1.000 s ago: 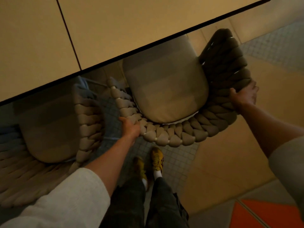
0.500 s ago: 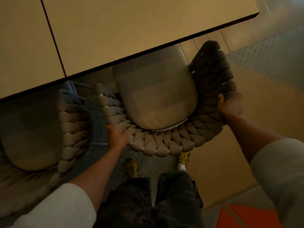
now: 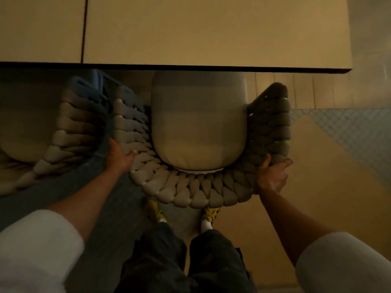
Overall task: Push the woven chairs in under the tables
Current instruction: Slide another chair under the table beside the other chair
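- Two hands hold one woven chair [image 3: 186, 192] in the middle of the view, both on its thick braided back rim
- The left hand [image 3: 119, 155] grips the rim at the chair's 8 o'clock, with its fingers along the outer side of the braid and its thumb over the top
- The right hand [image 3: 273, 177] grips the rim at the chair's 4 o'clock, thumb up against the braid and fingers curled round the outside
- The chair faces 12 o'clock, square to the edge of the tabletop [image 3: 190, 30]; the front of its pale seat cushion [image 3: 198, 127] is hidden beneath that dark edge, while the rest of the cushion, both arms and the curved back are out in the open
- The tabletop fills the view from 10 to 2 o'clock, with a dark seam across it at 11 o'clock
- A second woven chair [image 3: 74, 127] stands just beside the first at 9 o'clock, its front also beneath the tabletop; I cannot tell whether the two chairs touch
- At 6 o'clock are the person's dark trousers [image 3: 160, 261] and yellow shoes [image 3: 155, 210], with the toes hidden beneath the chair's back
- White sleeves [image 3: 36, 246] show at 7 and 5 o'clock
- The floor [image 3: 321, 197] is tan at 3 o'clock, with a patch of small tiles beyond it
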Demonstrator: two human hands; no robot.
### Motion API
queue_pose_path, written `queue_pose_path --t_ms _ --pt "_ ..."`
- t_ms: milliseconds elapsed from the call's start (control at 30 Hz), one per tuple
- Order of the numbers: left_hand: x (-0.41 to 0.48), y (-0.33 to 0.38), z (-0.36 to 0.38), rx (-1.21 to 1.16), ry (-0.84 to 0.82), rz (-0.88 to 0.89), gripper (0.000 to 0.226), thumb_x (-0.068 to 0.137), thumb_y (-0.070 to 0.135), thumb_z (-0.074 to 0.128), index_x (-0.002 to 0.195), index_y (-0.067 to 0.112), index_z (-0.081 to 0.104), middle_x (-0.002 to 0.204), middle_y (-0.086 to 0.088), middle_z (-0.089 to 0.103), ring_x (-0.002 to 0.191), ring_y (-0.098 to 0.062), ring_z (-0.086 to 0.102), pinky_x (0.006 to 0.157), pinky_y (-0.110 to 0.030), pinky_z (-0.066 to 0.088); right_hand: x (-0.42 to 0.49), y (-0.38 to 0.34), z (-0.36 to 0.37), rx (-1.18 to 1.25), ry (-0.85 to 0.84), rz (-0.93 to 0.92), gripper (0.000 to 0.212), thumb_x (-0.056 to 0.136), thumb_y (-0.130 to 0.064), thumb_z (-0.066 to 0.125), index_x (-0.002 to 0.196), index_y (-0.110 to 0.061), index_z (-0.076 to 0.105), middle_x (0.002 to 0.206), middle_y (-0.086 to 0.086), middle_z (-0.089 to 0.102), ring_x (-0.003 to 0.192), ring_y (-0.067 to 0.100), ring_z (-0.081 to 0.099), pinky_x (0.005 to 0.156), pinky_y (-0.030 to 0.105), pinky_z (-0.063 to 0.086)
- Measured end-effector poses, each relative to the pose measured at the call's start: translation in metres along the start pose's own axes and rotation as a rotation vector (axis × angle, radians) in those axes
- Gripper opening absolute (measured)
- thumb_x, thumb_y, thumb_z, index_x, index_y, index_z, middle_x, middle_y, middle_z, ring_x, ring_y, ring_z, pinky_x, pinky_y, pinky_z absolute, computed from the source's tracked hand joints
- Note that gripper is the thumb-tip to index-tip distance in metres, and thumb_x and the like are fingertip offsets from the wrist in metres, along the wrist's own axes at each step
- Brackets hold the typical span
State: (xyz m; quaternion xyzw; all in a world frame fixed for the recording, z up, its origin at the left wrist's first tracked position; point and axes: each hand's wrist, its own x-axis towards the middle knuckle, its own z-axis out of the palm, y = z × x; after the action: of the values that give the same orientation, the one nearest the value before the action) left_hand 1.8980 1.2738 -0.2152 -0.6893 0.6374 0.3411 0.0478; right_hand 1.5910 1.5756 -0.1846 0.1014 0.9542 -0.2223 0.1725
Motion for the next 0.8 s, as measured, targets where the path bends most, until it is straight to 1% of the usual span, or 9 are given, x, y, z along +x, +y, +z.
queue_pose_path --t_ms 100,267,367,433,567,667,800 --pt "-0.002 0.001 -0.002 0.016 -0.004 -0.018 0.102 0.084 0.031 0.081 0.158 0.006 0.015 0.151 -0.026 0.043 0.139 -0.043 0.044 0.112 -0.053 0.040 0.001 0.001 0.004 -0.012 0.028 0.002 0.053 0.102 -0.044 0.050 0.134 -0.005 0.034 0.114 0.036 0.062 0.103 0.054 0.061 0.084 0.052 0.048" --pt "0.001 -0.005 -0.003 0.005 -0.015 -0.038 0.101 0.082 0.038 0.081 0.157 0.012 0.019 0.147 -0.026 0.047 0.132 -0.044 0.049 0.108 -0.052 0.045 0.005 0.001 0.007 -0.028 0.052 -0.005 0.053 0.101 -0.046 0.051 0.132 -0.005 0.035 0.113 0.037 0.061 0.103 0.055 0.060 0.084 0.055 0.049" --pt "-0.004 -0.001 -0.002 -0.002 -0.016 -0.019 0.094 0.084 0.036 0.080 0.155 0.012 0.022 0.143 -0.027 0.050 0.130 -0.045 0.050 0.105 -0.051 0.045 0.009 0.002 0.007 -0.030 0.085 0.008 0.052 0.100 -0.044 0.052 0.131 -0.005 0.036 0.113 0.038 0.061 0.103 0.055 0.060 0.086 0.055 0.048" --pt "-0.009 0.005 -0.001 0.010 -0.016 0.006 0.089 0.087 0.033 0.078 0.153 0.010 0.024 0.142 -0.028 0.051 0.131 -0.044 0.048 0.104 -0.050 0.044 0.012 0.002 0.006 -0.038 0.103 0.011 0.053 0.100 -0.045 0.052 0.131 -0.005 0.036 0.114 0.037 0.061 0.104 0.055 0.060 0.087 0.056 0.048" --pt "-0.015 0.007 -0.005 0.008 -0.039 0.013 0.091 0.090 0.031 0.076 0.158 0.011 0.018 0.145 -0.026 0.049 0.135 -0.043 0.045 0.106 -0.048 0.043 0.012 0.003 0.004 -0.044 0.103 0.022 0.052 0.100 -0.044 0.052 0.129 -0.004 0.037 0.116 0.038 0.060 0.106 0.056 0.059 0.089 0.057 0.047" --pt "-0.014 0.003 -0.007 -0.001 -0.055 0.009 0.086 0.089 0.029 0.076 0.154 0.011 0.024 0.142 -0.026 0.053 0.131 -0.044 0.049 0.104 -0.049 0.045 0.006 0.004 0.006 -0.050 0.104 0.015 0.053 0.100 -0.044 0.053 0.130 -0.003 0.037 0.114 0.040 0.060 0.105 0.057 0.059 0.088 0.057 0.047" --pt "-0.013 0.001 -0.008 0.017 -0.066 0.004 0.088 0.089 0.032 0.077 0.156 0.012 0.022 0.143 -0.026 0.052 0.132 -0.044 0.049 0.103 -0.049 0.045 0.007 0.006 0.008 -0.069 0.105 0.019 0.054 0.101 -0.045 0.052 0.131 -0.004 0.036 0.115 0.039 0.060 0.105 0.056 0.059 0.088 0.057 0.047"
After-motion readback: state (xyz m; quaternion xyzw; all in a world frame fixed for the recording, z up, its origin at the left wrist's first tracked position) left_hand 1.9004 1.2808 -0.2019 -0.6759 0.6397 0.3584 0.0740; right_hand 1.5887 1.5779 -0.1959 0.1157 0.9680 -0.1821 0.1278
